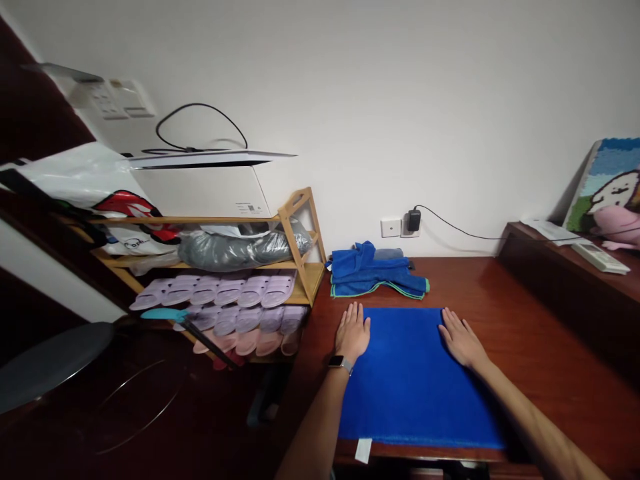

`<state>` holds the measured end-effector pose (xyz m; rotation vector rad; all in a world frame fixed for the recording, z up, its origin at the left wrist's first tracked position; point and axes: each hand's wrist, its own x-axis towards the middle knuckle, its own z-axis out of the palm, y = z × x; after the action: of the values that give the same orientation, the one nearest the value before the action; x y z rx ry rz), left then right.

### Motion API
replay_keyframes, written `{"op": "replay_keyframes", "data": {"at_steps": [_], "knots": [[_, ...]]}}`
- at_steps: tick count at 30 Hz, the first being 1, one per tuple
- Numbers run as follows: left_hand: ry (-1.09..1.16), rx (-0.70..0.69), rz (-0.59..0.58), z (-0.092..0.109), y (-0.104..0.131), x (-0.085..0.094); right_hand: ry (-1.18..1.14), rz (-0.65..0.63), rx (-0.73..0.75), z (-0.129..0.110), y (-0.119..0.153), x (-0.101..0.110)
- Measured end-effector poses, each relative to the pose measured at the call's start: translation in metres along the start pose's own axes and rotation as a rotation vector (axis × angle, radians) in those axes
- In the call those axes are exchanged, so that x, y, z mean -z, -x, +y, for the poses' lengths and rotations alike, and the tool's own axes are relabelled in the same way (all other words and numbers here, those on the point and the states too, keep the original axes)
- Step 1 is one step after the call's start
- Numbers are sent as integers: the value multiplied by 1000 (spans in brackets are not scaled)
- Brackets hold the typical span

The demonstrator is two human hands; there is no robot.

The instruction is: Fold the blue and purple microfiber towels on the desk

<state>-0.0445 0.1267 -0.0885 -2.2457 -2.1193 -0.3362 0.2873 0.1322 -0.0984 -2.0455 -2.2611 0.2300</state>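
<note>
A bright blue cloth (410, 380) is spread flat on the reddish-brown wooden table (520, 320), with a white tag (363, 451) sticking out at its near edge. My left hand (353, 331) lies flat on its far left corner, fingers stretched forward, a watch on the wrist. On the far right corner rests my right hand (463, 338), palm down with the fingers spread. Neither hand holds anything. Beyond the cloth, near the wall, sits a loose pile of blue cloths (375, 273) with green edging.
At the left stands a wooden rack (300, 247) with rows of purple and pink slippers (230, 290), and a white box (200, 190) on top. A black charger (414, 220) is plugged into the wall. The raised ledge at right holds a remote (600, 257) and a pink plush (617, 227).
</note>
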Motion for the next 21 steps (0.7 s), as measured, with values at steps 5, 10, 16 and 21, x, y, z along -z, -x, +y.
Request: {"op": "replay_keyframes", "data": {"at_steps": [5,10,16,21], "knots": [[-18,5,-7,-1,-1,2,-25,41,35,1,5,-4],[-56,-31,5,9,0,17,-33,22,37,-3,6,0],[29,-288,42,116,-3,6,-50,40,47,-4,4,0],[152,-328,-70,173,2,-15,-30,28,46,-3,4,0]]}}
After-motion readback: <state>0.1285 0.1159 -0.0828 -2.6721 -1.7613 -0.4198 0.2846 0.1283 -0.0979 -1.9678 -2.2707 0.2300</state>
